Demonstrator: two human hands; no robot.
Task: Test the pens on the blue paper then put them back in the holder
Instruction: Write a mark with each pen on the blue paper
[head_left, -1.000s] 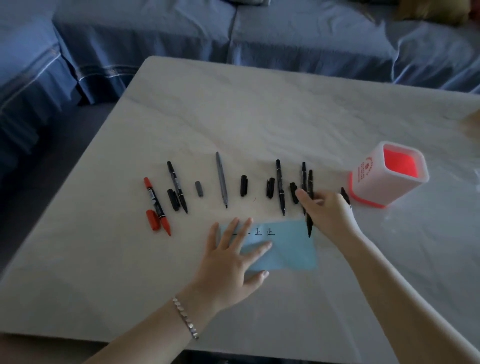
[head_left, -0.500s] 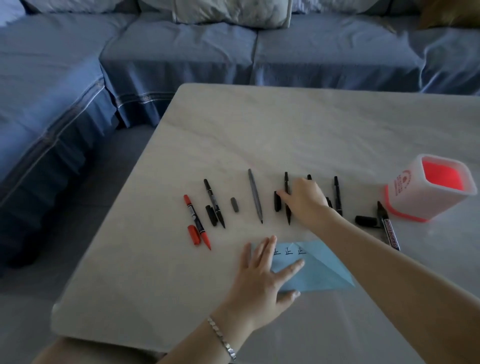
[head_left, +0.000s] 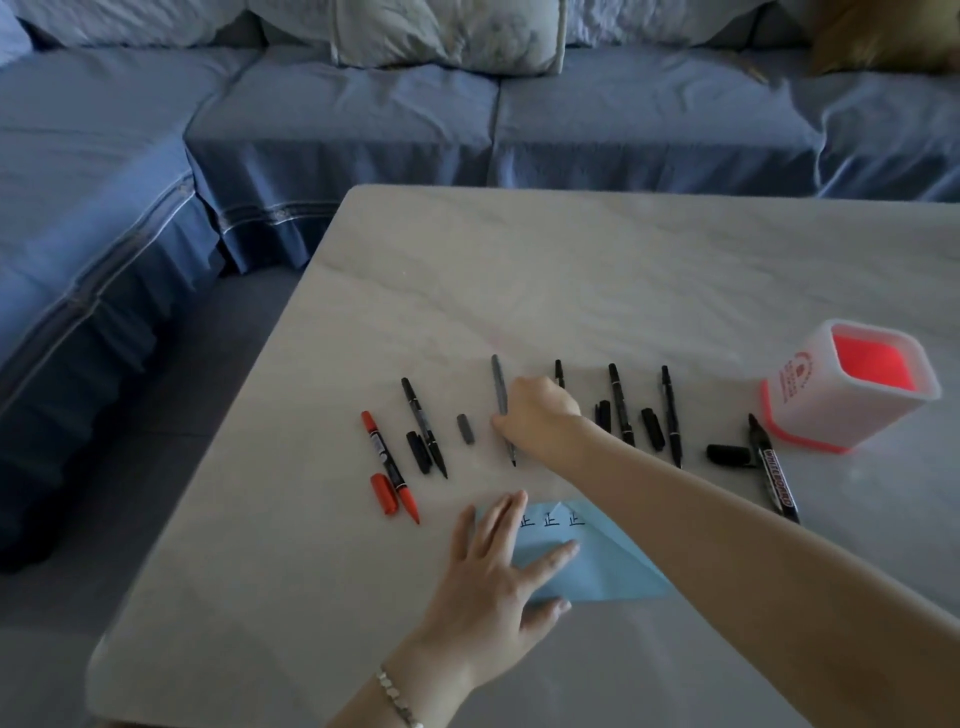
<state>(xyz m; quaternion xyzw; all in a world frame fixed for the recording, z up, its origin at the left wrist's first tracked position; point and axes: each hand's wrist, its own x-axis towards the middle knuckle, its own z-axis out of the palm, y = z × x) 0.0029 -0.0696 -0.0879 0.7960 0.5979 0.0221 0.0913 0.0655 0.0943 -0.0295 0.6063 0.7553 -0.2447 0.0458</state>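
Blue paper (head_left: 587, 566) at bottom centre stays put because your left hand (head_left: 498, 577) lies on it, fingers flat and spread. Your right hand (head_left: 540, 415) closes round the grey pen (head_left: 500, 387) mid-frame, probably to test it. Holder (head_left: 852, 384) waits at right, empty.

- The middle of the grey pen (head_left: 500, 384) is covered by the right hand (head_left: 540, 421); whether the fingers are closed on it cannot be told.
- A black pen (head_left: 559, 371) behind that hand is hidden but for its top end.
- The left part of the blue paper (head_left: 597, 566) is covered by the left hand (head_left: 498, 577).
- The small red print on the holder (head_left: 841, 384) is too fine to be read.
- Both forearms are cut off by the picture's lower edge.
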